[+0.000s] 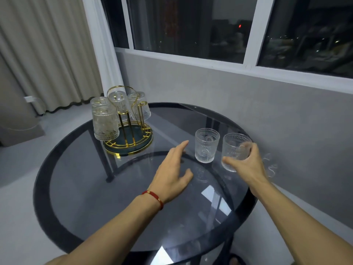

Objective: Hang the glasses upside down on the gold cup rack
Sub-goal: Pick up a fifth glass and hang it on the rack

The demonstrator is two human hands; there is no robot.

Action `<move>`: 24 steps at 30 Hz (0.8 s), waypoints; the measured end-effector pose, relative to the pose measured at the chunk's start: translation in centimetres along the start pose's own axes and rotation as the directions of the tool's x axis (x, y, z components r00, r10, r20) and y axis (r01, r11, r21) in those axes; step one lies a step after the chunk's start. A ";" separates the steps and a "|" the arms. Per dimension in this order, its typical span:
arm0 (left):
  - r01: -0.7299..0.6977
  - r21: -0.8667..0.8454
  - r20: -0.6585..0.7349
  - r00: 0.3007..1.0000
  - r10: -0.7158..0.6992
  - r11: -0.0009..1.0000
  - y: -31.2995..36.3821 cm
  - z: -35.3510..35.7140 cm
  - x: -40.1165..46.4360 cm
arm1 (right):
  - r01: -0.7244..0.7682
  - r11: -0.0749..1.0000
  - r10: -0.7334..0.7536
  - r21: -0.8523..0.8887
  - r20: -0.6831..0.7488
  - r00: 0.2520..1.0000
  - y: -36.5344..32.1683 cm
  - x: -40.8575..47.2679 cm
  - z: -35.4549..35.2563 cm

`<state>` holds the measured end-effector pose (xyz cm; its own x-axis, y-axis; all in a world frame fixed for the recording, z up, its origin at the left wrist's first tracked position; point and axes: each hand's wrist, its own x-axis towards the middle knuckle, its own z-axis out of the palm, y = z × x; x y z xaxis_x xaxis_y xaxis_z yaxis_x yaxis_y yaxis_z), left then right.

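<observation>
The gold cup rack (131, 134) stands at the far left of the round glass table, on a dark tray with a gold rim. Several clear patterned glasses hang upside down on it, the largest in view being the front left glass (105, 123). Two more glasses are on the right side of the table. One upright glass (206, 145) stands free. My right hand (246, 165) is closed around the other glass (234, 150), which is slightly tilted. My left hand (174, 169) hovers open over the table, fingers spread, just left of the free glass.
The dark glass table (133, 217) has a black rim and a lower shelf showing through. A grey wall and a window run behind and to the right. Curtains hang at the far left, above a grey floor.
</observation>
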<state>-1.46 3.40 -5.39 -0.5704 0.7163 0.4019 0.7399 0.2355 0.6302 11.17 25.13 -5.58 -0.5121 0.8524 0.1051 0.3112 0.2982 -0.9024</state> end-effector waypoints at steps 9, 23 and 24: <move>0.115 -0.507 0.035 0.993 -0.114 0.854 2.8 -2.6 1.9 | 0.373 0.918 -0.397 0.137 0.321 0.860 -5.2 -4.5 1.6; 0.308 -0.532 -0.098 0.903 -0.419 0.789 -6.7 -8.7 0.8 | 0.077 0.883 -0.202 0.463 0.228 0.952 -12.1 -4.6 13.1; 0.329 -0.287 -0.132 0.917 -0.377 0.900 -8.0 -8.6 0.5 | 0.193 0.917 -0.259 0.348 0.156 0.953 -13.1 -4.0 13.3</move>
<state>-10.69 -3.78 -4.50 -0.8488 0.4815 0.2182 0.3756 0.2590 0.8898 -1.51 12.08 0.19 -0.6938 0.6681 0.2690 -0.0921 0.2881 -0.9532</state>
